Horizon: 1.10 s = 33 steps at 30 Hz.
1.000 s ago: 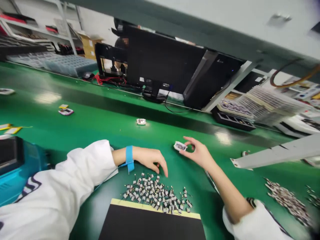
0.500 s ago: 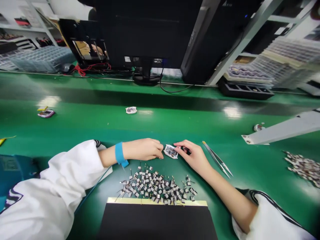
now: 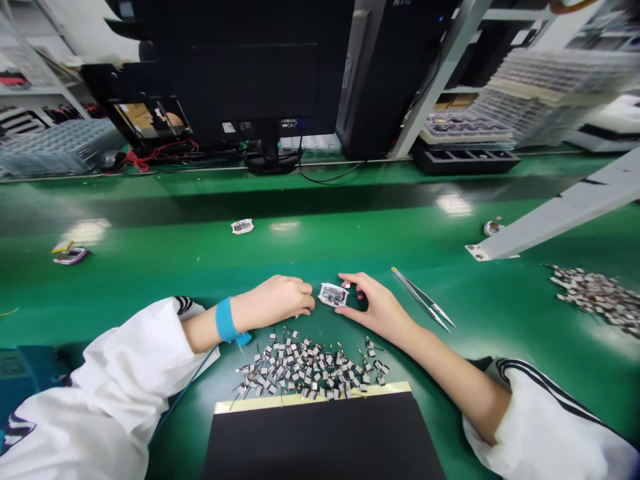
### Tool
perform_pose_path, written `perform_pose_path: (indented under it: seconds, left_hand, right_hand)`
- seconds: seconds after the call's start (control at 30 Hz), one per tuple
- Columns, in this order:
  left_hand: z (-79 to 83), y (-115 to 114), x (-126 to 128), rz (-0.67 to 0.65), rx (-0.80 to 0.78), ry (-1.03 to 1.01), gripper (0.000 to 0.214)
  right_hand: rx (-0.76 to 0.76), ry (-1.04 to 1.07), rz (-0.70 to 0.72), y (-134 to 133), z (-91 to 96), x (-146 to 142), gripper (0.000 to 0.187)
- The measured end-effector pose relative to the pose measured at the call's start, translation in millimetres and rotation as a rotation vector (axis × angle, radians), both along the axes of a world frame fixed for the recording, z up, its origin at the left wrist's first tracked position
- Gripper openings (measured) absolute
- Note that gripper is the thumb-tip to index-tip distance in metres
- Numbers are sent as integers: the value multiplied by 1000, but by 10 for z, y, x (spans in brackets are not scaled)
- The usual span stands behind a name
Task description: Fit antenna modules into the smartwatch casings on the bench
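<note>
A small white-rimmed device case (image 3: 333,295), with electronic parts showing inside, lies on the green bench between my hands. My right hand (image 3: 373,303) is at its right side, thumb and forefinger spread apart; the thumb tip is close to the case's lower right edge, and whether it touches is unclear. A tiny white bit shows by the curled fingers. Left of the case, my left hand (image 3: 285,298) has its fingers closed together, and what they hold, if anything, is hidden. Nearer me lies a pile of small grey parts with dark leads (image 3: 310,367).
Tweezers (image 3: 423,300) lie right of my right hand. A black mat (image 3: 320,440) with a yellow edge is in front. Another white case (image 3: 243,227) sits farther back, a purple-rimmed one (image 3: 71,256) at left. A slanted metal strut (image 3: 560,207) and another parts pile (image 3: 597,297) are right.
My right thumb and forefinger have spread wider apart at the case. The view has shifted, so most things appear farther left; my left hand stays closed beside the case.
</note>
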<state>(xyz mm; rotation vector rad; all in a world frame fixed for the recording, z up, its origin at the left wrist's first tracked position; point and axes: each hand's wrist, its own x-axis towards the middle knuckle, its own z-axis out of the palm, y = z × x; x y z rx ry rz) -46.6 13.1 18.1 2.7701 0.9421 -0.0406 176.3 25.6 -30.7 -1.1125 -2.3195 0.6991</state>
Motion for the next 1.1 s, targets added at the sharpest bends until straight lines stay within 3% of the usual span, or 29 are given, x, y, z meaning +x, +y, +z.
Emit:
perform_pose_path:
  seconds: [0.13,0.33,0.43,0.53,0.7,0.93,1.1]
  left_hand:
    - [52,53,-53,138,-60,-13,12]
    - [116,-11,-43,264,-120,18,31]
    - [156,-49,-28,222,-158,9,23]
    - [199,-46,-25,98,-242,-21,10]
    - [206,-22,-19,-9,-335,-58,19]
    - [144,-2,9,112,-245,-98,17]
    - [12,45,143,266,-164,-442,14]
  right_hand:
    - [-2,6,10,21,-4,-16,49]
    - [12,26,26,22,26,-8,43]
    - [26,32,37,25,19,0,41]
    - [39,38,47,29,2,9,38]
    - [56,42,53,36,-12,13,37]
    - [72,36,48,42,11,-11,40]
    - [50,37,36,49,14,2,42]
